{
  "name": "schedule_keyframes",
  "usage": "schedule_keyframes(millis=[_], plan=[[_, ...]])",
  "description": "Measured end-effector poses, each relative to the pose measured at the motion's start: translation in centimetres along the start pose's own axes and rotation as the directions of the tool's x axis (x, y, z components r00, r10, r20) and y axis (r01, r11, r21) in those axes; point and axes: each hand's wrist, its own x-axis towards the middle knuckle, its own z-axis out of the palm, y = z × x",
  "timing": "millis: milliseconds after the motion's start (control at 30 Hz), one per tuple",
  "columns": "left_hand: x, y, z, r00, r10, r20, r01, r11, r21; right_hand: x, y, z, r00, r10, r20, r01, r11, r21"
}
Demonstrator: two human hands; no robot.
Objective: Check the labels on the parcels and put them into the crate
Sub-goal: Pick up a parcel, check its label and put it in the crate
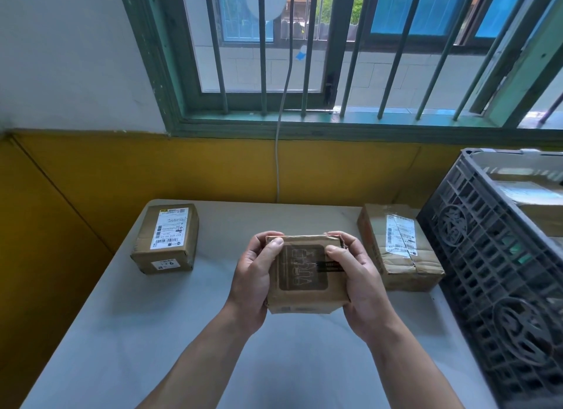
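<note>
I see both forearms reaching forward over the table [182, 332], meeting on one parcel [304, 274] lifted clear of the tabletop. The left hand [253, 274] grips its left edge and the right hand [356, 274] its right edge. Both thumbs lie on the upper face and the fingers are curled round the sides and far corners. The face turned up to me carries a dark printed panel with line drawings and a black strip of text too small for me to read. The parcel is brown cardboard, creased, with worn far corners. Beyond and left of the left hand sits a box [166, 238] with a white barcode label on top and a small sticker on its near side. Just beyond the right hand lies a crumpled taped package [399, 250] with a white label. Right of that hand stands the dark lattice crate [493, 271], with cardboard showing inside.
</note>
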Motion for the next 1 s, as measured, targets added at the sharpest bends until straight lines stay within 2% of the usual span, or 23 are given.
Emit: schedule_keyframes(millis=[133,267,433,533,733,833,1000], plan=[[0.0,-0.3,0.0,0.999,-0.006,-0.031,0.008,0.998,0.064,-0.3,-0.3,0.2,1.000,-0.025,-0.018,0.024,0.999,-0.042],[0.1,-0.7,0.1,0.994,-0.107,-0.038,0.112,0.980,0.164,-0.5,0.0,0.2,0.994,-0.103,-0.026,0.102,0.993,-0.067],[0.1,-0.8,-0.2,0.964,-0.254,0.076,0.235,0.952,0.197,-0.8,0.2,0.5,0.980,-0.196,-0.035,0.194,0.980,-0.049],[0.1,-1.4,-0.6,0.975,-0.205,0.091,0.189,0.969,0.156,-0.4,0.3,0.0,0.977,-0.206,-0.058,0.203,0.978,-0.050],[0.3,-1.5,-0.8,0.988,0.005,0.156,-0.033,0.984,0.173,0.2,0.7,-0.6,0.998,0.000,0.058,0.009,0.988,-0.153],[0.6,-1.6,-1.0,0.988,0.029,0.151,-0.054,0.985,0.166,0.2,0.8,-0.6,0.993,0.061,0.099,-0.046,0.989,-0.139],[0.8,-1.3,-1.2,0.985,-0.013,0.173,-0.009,0.992,0.128,0.1,0.7,-1.3,0.995,0.020,0.099,-0.011,0.996,-0.088]])
